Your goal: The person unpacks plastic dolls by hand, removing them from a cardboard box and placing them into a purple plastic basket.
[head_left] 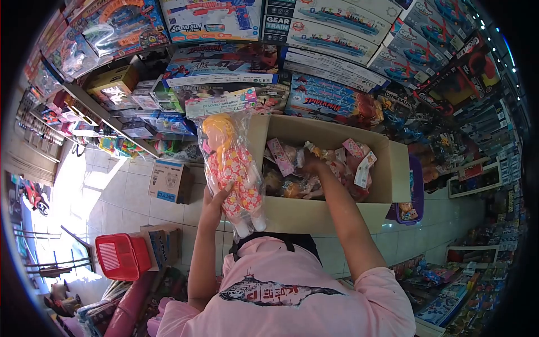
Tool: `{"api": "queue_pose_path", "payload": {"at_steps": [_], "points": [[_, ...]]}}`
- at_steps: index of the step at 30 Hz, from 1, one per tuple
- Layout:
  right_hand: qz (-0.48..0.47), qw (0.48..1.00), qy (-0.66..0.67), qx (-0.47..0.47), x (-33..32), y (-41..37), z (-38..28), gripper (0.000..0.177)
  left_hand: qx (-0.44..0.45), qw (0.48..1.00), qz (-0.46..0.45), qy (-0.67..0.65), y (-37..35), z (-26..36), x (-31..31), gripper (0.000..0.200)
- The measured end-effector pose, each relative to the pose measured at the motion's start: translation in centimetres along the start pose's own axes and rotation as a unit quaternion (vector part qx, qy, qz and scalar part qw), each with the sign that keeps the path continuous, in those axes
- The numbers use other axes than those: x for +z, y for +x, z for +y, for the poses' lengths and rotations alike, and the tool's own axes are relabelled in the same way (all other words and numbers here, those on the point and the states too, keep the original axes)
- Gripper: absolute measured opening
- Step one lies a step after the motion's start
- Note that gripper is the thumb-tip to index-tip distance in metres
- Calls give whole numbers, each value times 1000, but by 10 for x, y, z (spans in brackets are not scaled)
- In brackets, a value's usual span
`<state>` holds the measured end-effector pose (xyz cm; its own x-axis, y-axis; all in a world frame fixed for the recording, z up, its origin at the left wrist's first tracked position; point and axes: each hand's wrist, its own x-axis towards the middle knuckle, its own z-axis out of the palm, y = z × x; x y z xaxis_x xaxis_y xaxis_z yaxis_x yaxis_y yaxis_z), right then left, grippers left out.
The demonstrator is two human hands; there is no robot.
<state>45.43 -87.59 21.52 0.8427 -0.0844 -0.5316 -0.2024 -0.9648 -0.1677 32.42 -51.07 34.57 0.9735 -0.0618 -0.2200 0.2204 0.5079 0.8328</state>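
My left hand (214, 201) is wrapped round a doll (234, 174) in a clear plastic bag, held upright to the left of the carton. The doll has yellow hair and a red and yellow flowered outfit, and a printed header card (221, 103) tops its bag. Inside the open cardboard carton (370, 212), my right hand (314, 164) reaches down among several bagged dolls (343, 163). Its fingers are mostly hidden by the wrist and the plastic. A pink card tag (281, 157) and a white tag (365, 168) show on bags beside that hand.
Shelves of boxed toys, such as a Spiderman box (334, 98) and a sound gun box (213, 19), rise behind the carton. A purple basket (417, 188) stands at its right. On the left floor are a small carton (168, 181) and a red basket (120, 257).
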Motion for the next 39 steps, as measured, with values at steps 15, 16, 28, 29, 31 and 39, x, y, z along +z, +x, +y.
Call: {"api": "queue_pose_path", "payload": {"at_steps": [15, 16, 28, 29, 31, 39], "points": [[230, 909, 230, -261, -65, -55, 16, 30, -28, 997, -64, 29, 15, 11, 18, 52], [218, 901, 315, -202, -76, -71, 22, 31, -28, 997, -71, 23, 17, 13, 22, 52], [295, 363, 875, -120, -79, -269, 86, 57, -70, 980, -183, 15, 36, 8, 88, 56], [293, 325, 894, -98, -67, -278, 94, 61, -74, 978, -195, 24, 36, 4, 95, 57], [317, 305, 891, -114, -49, -298, 102, 60, -89, 972, -219, 21, 32, -1, 116, 58], [392, 226, 884, -113, 7, -378, 137, 60, -145, 937, -317, 32, 7, -49, 189, 63]]}}
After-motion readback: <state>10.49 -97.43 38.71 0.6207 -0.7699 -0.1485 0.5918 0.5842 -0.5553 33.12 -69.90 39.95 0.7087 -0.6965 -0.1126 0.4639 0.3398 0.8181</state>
